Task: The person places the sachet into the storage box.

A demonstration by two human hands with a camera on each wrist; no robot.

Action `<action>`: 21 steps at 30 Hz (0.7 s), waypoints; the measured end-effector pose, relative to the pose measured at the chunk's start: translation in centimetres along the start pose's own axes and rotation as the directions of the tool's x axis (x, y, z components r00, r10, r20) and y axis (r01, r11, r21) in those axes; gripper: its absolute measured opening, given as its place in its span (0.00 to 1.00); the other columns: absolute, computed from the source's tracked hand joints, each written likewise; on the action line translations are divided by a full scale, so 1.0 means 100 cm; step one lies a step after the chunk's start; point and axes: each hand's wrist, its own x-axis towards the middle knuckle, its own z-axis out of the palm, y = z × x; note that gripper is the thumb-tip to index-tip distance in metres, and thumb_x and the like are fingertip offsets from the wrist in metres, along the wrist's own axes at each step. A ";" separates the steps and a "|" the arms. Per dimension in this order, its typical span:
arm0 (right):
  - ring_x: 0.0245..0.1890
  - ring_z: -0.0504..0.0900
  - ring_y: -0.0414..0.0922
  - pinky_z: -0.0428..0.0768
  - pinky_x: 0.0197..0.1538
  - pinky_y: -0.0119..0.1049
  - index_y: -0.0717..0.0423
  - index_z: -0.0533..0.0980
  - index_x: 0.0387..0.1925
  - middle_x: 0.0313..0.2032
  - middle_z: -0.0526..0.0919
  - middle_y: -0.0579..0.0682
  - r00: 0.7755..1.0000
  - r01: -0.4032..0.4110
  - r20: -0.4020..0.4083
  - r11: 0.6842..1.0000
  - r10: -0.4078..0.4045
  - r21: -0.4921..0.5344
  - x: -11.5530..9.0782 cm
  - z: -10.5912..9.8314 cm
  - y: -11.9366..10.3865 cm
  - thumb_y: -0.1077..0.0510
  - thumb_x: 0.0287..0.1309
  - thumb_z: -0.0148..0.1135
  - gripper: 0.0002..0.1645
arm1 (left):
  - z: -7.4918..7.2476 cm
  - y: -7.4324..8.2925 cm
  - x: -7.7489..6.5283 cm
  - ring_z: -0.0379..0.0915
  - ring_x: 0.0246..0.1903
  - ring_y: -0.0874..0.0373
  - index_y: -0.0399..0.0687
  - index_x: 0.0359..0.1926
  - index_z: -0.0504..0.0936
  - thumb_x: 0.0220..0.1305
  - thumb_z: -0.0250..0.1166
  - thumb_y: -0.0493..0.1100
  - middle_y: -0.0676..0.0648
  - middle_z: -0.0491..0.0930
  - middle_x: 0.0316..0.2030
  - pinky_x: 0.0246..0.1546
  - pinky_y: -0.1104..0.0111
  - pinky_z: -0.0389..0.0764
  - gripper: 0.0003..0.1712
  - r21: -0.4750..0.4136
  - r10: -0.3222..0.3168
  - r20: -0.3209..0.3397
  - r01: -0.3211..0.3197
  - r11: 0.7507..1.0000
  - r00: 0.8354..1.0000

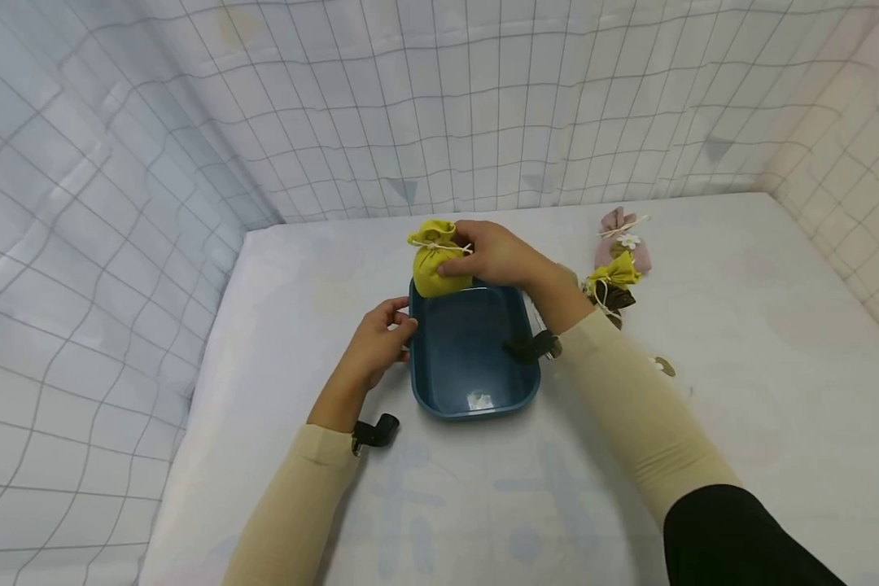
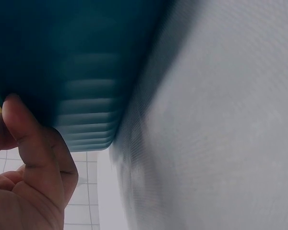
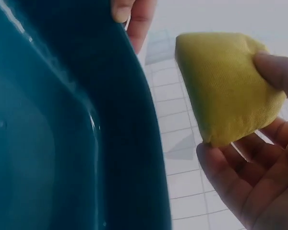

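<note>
A yellow drawstring pouch (image 1: 432,273) with a pale cord is pinched between the thumb and fingers of my right hand (image 1: 494,252). It hangs over the far left corner of a blue rectangular tray (image 1: 476,354). In the right wrist view, the pouch's flat bottom (image 3: 221,86) faces the camera beside the tray wall (image 3: 129,134). My left hand (image 1: 381,338) grips the tray's left rim, thumb at the edge and fingers along the outside. The left wrist view shows its fingers (image 2: 33,143) against the tray's ribbed outer wall (image 2: 89,103).
Right of the tray lie a pink pouch (image 1: 615,244) with a white flower and a yellow-topped dark pouch (image 1: 611,281), partly behind my right arm. A small brown-and-white piece (image 1: 662,366) lies nearer. Grid-patterned cloth (image 1: 454,106) walls the white table (image 1: 762,325) at the back and sides.
</note>
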 end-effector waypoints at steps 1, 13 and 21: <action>0.38 0.77 0.48 0.76 0.41 0.39 0.56 0.75 0.46 0.43 0.80 0.52 1.000 -0.001 -0.008 1.000 0.001 0.010 0.000 0.002 0.002 0.50 0.57 0.72 0.21 | 0.000 0.000 0.000 0.71 0.34 0.52 0.48 0.71 0.65 0.74 0.55 0.43 0.43 0.70 0.44 0.29 0.66 0.79 0.27 -0.002 0.001 -0.002 -0.001 1.000 1.000; 0.36 0.75 0.48 0.74 0.40 0.38 0.56 0.74 0.43 0.39 0.80 0.52 1.000 0.018 0.000 1.000 -0.018 0.010 0.004 0.020 0.014 0.50 0.58 0.71 0.19 | 0.001 0.001 -0.001 0.71 0.34 0.52 0.48 0.72 0.64 0.74 0.55 0.42 0.43 0.69 0.45 0.28 0.67 0.79 0.27 -0.007 -0.003 0.000 0.003 1.000 1.000; 0.39 0.76 0.49 0.75 0.43 0.39 0.59 0.71 0.48 0.42 0.80 0.54 1.000 -0.026 -0.004 1.000 0.026 0.016 0.006 0.027 0.022 0.53 0.58 0.70 0.23 | 0.000 0.000 0.000 0.71 0.34 0.52 0.49 0.72 0.64 0.74 0.55 0.42 0.43 0.69 0.45 0.29 0.67 0.80 0.28 0.007 -0.008 -0.004 0.008 1.000 1.000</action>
